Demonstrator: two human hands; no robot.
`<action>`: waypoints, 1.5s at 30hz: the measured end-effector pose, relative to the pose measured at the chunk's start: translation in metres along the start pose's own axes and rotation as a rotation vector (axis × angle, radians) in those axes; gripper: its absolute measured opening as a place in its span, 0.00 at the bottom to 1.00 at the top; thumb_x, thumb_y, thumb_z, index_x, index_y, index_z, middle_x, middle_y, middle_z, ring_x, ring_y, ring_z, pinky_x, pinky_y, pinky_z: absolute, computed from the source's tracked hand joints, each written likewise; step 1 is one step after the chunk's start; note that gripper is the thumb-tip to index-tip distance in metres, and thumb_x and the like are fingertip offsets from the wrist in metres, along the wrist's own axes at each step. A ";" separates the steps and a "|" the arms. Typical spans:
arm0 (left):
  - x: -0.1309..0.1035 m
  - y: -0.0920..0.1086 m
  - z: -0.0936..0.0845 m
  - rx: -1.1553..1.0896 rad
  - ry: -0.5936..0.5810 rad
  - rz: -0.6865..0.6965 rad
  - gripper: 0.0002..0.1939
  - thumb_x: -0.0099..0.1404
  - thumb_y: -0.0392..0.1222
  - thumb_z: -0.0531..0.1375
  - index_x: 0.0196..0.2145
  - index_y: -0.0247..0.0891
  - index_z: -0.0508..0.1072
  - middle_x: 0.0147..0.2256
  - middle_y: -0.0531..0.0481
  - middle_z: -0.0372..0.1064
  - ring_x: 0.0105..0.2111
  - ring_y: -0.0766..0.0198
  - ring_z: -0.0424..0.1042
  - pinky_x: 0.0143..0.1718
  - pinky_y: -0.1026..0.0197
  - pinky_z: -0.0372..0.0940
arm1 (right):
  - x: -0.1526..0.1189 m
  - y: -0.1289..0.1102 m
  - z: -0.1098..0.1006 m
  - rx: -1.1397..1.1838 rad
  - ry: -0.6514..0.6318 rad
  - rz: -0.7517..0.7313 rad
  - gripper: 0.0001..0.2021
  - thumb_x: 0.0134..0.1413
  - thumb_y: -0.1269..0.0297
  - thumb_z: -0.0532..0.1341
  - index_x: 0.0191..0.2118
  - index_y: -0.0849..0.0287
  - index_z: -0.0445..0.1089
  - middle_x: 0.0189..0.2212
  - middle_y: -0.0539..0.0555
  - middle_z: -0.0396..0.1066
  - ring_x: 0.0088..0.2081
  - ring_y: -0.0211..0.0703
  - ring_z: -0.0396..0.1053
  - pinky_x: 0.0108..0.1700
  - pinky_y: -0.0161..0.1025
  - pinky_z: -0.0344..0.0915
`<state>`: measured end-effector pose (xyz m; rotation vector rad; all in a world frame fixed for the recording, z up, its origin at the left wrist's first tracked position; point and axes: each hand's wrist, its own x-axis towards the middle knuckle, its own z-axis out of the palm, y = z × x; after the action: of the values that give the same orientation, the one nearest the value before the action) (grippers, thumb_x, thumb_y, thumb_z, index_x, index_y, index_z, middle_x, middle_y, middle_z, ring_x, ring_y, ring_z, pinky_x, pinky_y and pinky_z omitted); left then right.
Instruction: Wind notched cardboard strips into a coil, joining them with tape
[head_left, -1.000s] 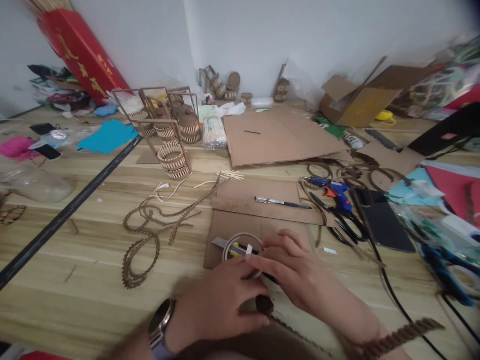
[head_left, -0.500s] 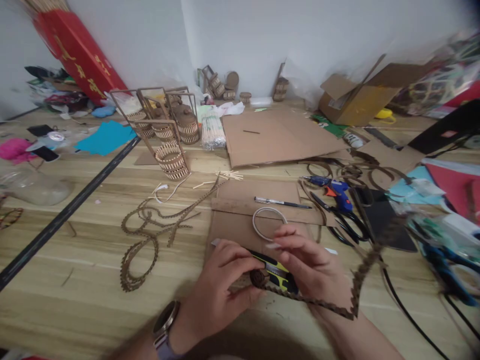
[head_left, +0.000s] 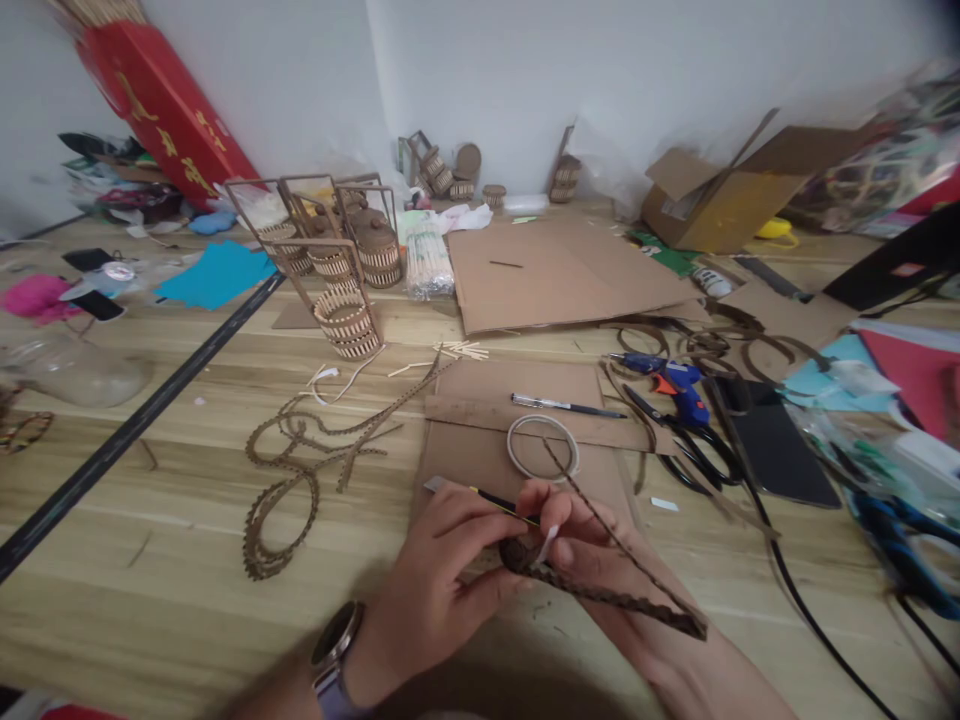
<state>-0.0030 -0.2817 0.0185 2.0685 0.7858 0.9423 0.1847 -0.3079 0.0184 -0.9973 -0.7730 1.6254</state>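
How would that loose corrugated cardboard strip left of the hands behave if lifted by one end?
The corrugated strip lies in loops and curls, so it would likely droop and uncoil rather than hold shape. It looks thin and narrow, so probably very light, and it might snag on itself where it crosses.

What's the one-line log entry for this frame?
left hand: pinching coiled end of corrugated strip | right hand: on the coil, strip folded over it | utility knife: under the hands, on cardboard sheet | white ring: just beyond
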 end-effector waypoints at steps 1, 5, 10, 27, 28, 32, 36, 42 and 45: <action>0.000 0.000 0.000 0.000 -0.002 -0.002 0.11 0.68 0.46 0.60 0.45 0.39 0.72 0.40 0.45 0.71 0.42 0.57 0.67 0.45 0.57 0.64 | -0.001 0.001 -0.001 0.009 -0.011 0.014 0.10 0.38 0.56 0.75 0.27 0.51 0.77 0.40 0.51 0.71 0.38 0.45 0.70 0.36 0.37 0.67; 0.000 0.000 0.000 0.000 -0.011 0.003 0.10 0.69 0.44 0.60 0.46 0.39 0.72 0.41 0.46 0.71 0.42 0.58 0.67 0.45 0.58 0.63 | -0.002 0.002 -0.001 0.030 -0.035 0.069 0.08 0.39 0.59 0.75 0.28 0.50 0.78 0.42 0.50 0.70 0.39 0.43 0.69 0.38 0.34 0.66; -0.001 -0.001 0.000 -0.003 0.002 0.036 0.12 0.69 0.44 0.60 0.48 0.39 0.71 0.41 0.46 0.70 0.43 0.58 0.66 0.45 0.59 0.62 | -0.001 0.005 0.003 0.080 0.003 0.135 0.10 0.33 0.60 0.76 0.26 0.50 0.78 0.40 0.49 0.69 0.39 0.41 0.69 0.39 0.32 0.65; -0.002 -0.002 0.001 0.155 0.009 0.164 0.08 0.70 0.38 0.58 0.46 0.35 0.68 0.40 0.46 0.70 0.41 0.59 0.65 0.45 0.60 0.62 | 0.001 0.008 0.004 -0.015 -0.022 0.040 0.08 0.41 0.62 0.75 0.30 0.49 0.78 0.44 0.50 0.68 0.41 0.40 0.68 0.40 0.32 0.65; -0.003 -0.002 0.001 0.167 0.009 0.169 0.08 0.70 0.38 0.58 0.46 0.35 0.68 0.39 0.46 0.70 0.41 0.59 0.65 0.45 0.60 0.62 | 0.001 0.010 0.002 -0.032 -0.024 0.024 0.08 0.42 0.61 0.74 0.31 0.49 0.78 0.45 0.50 0.67 0.42 0.40 0.68 0.40 0.32 0.65; -0.004 0.000 0.001 0.203 0.008 0.176 0.07 0.71 0.37 0.56 0.46 0.35 0.68 0.40 0.45 0.70 0.41 0.59 0.64 0.46 0.60 0.62 | 0.003 0.014 -0.006 -0.178 -0.044 -0.115 0.07 0.46 0.59 0.73 0.34 0.47 0.79 0.48 0.53 0.66 0.41 0.41 0.69 0.38 0.34 0.67; -0.002 0.001 0.001 0.197 0.015 0.181 0.08 0.72 0.37 0.55 0.47 0.34 0.68 0.40 0.45 0.70 0.41 0.60 0.65 0.46 0.60 0.62 | 0.008 0.015 -0.012 -0.404 -0.109 -0.375 0.09 0.50 0.59 0.70 0.40 0.46 0.78 0.39 0.53 0.70 0.36 0.41 0.69 0.36 0.35 0.67; -0.004 0.000 0.000 0.188 0.049 0.185 0.09 0.72 0.38 0.55 0.48 0.36 0.68 0.40 0.45 0.70 0.41 0.60 0.66 0.45 0.60 0.63 | 0.004 0.012 -0.008 -0.569 -0.044 -0.518 0.11 0.53 0.60 0.69 0.43 0.49 0.76 0.31 0.51 0.72 0.29 0.40 0.68 0.31 0.35 0.67; -0.005 0.000 0.000 0.185 0.062 0.198 0.09 0.72 0.38 0.54 0.49 0.36 0.68 0.41 0.45 0.71 0.41 0.60 0.66 0.45 0.60 0.63 | -0.002 0.011 -0.004 -0.603 0.005 -0.481 0.14 0.53 0.57 0.69 0.46 0.51 0.75 0.29 0.50 0.71 0.28 0.41 0.70 0.30 0.35 0.68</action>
<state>-0.0059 -0.2857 0.0167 2.3207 0.7336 1.0800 0.1835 -0.3128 0.0076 -1.1110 -1.4249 0.9856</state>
